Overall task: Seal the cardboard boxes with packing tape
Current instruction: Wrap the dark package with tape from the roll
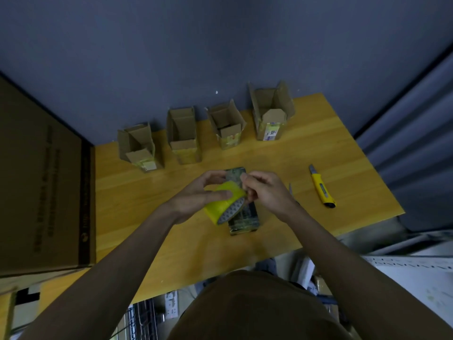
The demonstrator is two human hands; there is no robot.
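Over the desk's (282, 165) middle, left hand (196, 195) grips the yellow tape roll (224, 202) while right hand (263, 190) fingers pinch at its edge, likely finding the tape end; four open boxes (182, 136) wait along the far edge.

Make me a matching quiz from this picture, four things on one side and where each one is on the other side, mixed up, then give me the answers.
Things
1. tape roll
2. utility knife
3. box with the white label
4. large cardboard carton

Places
A. lying on the table to the right of the hands
B. far right of the row of open boxes by the wall
C. held in the left hand while the right hand picks at its edge
D. standing at the table's left edge

Pairs: 1-C, 2-A, 3-B, 4-D
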